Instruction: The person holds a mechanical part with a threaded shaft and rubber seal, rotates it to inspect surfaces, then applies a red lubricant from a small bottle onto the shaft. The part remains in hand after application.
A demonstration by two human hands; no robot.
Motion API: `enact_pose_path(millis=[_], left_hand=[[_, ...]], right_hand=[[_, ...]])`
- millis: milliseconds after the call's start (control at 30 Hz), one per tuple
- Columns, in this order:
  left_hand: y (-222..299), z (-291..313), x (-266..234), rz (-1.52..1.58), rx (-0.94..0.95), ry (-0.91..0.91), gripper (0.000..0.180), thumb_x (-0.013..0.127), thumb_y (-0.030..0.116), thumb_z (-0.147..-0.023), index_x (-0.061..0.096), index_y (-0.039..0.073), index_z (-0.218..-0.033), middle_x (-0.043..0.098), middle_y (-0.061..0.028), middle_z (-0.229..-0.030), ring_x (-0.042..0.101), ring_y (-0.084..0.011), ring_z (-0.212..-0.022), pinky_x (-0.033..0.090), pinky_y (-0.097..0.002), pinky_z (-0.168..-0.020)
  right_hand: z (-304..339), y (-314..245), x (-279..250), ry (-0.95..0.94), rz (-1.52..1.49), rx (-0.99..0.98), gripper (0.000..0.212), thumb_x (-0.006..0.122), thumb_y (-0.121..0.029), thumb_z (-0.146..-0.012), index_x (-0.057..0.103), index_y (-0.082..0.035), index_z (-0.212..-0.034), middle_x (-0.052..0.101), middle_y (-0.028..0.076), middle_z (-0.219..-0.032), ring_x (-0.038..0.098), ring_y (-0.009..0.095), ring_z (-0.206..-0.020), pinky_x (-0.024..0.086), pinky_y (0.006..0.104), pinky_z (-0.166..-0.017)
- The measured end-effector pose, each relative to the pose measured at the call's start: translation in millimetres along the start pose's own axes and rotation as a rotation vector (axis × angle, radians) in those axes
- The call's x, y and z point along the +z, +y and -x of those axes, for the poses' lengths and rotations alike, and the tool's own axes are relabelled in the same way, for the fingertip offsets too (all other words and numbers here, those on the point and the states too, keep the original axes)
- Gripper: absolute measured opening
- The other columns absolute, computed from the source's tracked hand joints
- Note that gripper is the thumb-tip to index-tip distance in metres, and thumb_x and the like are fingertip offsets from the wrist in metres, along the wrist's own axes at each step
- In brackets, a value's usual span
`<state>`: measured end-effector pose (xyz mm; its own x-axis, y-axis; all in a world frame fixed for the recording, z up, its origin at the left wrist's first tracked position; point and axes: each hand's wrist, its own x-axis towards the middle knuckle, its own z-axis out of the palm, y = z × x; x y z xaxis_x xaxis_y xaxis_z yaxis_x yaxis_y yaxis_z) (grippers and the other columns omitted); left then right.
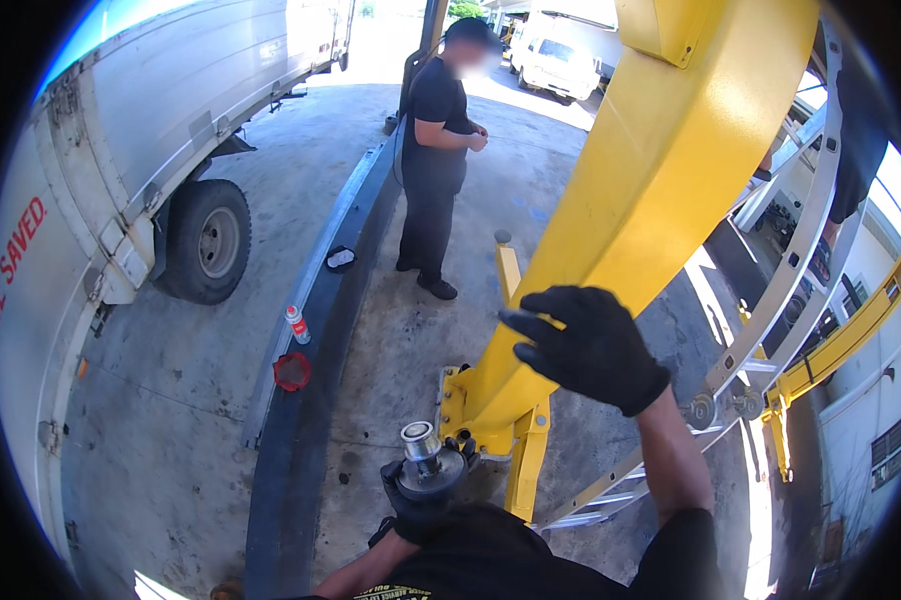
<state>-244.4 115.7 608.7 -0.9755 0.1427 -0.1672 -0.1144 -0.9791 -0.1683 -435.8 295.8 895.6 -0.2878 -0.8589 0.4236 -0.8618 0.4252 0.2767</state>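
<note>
My left hand [416, 505], in a black glove, is wrapped around a metal part [433, 470] low in front of my body. The part has a wide, dark round base and a shiny stepped cylinder standing up from it; I cannot tell its exact kind. My right hand [591, 345], also gloved in black, is raised with its fingers spread and nothing in them. It appears in front of the yellow steel column [661, 190]; whether it touches the column I cannot tell. Below it, the column's bolted base [471, 410] stands beyond the metal part.
An aluminium ladder [761, 330] leans at the right, with a person's leg [856, 150] on it. Another person [436, 150] in dark clothes stands ahead. A spray can [298, 325] and a red bowl [292, 372] sit on a long rail [316, 290]. A truck [121, 170] fills the left.
</note>
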Motion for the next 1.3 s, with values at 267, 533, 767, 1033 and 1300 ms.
enact_pose_path(millis=[267,533,767,1033,1300], left_hand=[[33,26,-25,-0.414,0.150,0.089,0.079,0.054,0.063,-0.099,0.052,0.008,-0.156,0.060,-0.0167,-0.148,0.059,-0.0317,-0.139,0.054,-0.0515,-0.112],[10,43,-42,-0.543,-0.010,0.006,0.121,0.083,0.077,-0.081,0.033,0.012,-0.169,0.047,-0.0150,-0.163,0.050,-0.0339,-0.148,0.049,-0.0568,-0.120],[-27,40,-28,-0.817,-0.033,0.035,0.070,0.088,0.041,-0.093,0.039,0.012,-0.134,0.047,-0.0092,-0.143,0.051,-0.0222,-0.140,0.047,-0.0401,-0.120],[-89,67,-88,-1.118,-0.173,0.197,0.061,0.080,0.015,-0.098,0.041,0.008,-0.144,0.049,-0.0063,-0.140,0.052,-0.0178,-0.137,0.047,-0.0347,-0.115],[-181,86,-230,-1.952,-0.295,-0.113,0.066,0.074,0.003,-0.090,0.045,0.004,-0.150,0.052,-0.0189,-0.144,0.053,-0.0314,-0.141,0.045,-0.0442,-0.118]], right_hand=[[132,-221,167,-0.009,-1.099,0.669,0.086,0.103,-0.029,-0.072,0.066,-0.009,-0.147,0.059,0.018,-0.156,0.054,0.039,-0.148,0.046,0.0499,-0.124],[173,-261,147,0.104,-1.291,0.927,0.070,0.089,-0.023,-0.089,0.061,-0.007,-0.150,0.058,0.024,-0.157,0.059,0.044,-0.144,0.050,0.0512,-0.118],[225,-282,142,0.295,-1.224,1.169,0.079,0.053,-0.051,-0.115,0.033,0.003,-0.169,0.053,0.024,-0.160,0.055,0.036,-0.149,0.044,0.0460,-0.123],[272,-332,163,0.869,-1.722,1.526,0.097,0.070,-0.033,-0.109,0.006,-0.008,-0.177,0.024,0.018,-0.175,0.038,0.032,-0.159,0.042,0.0454,-0.125],[429,-359,224,1.053,-1.944,2.291,0.074,0.069,-0.040,-0.107,0.032,-0.003,-0.158,0.056,0.015,-0.134,0.064,0.025,-0.114,0.058,0.0431,-0.099]])
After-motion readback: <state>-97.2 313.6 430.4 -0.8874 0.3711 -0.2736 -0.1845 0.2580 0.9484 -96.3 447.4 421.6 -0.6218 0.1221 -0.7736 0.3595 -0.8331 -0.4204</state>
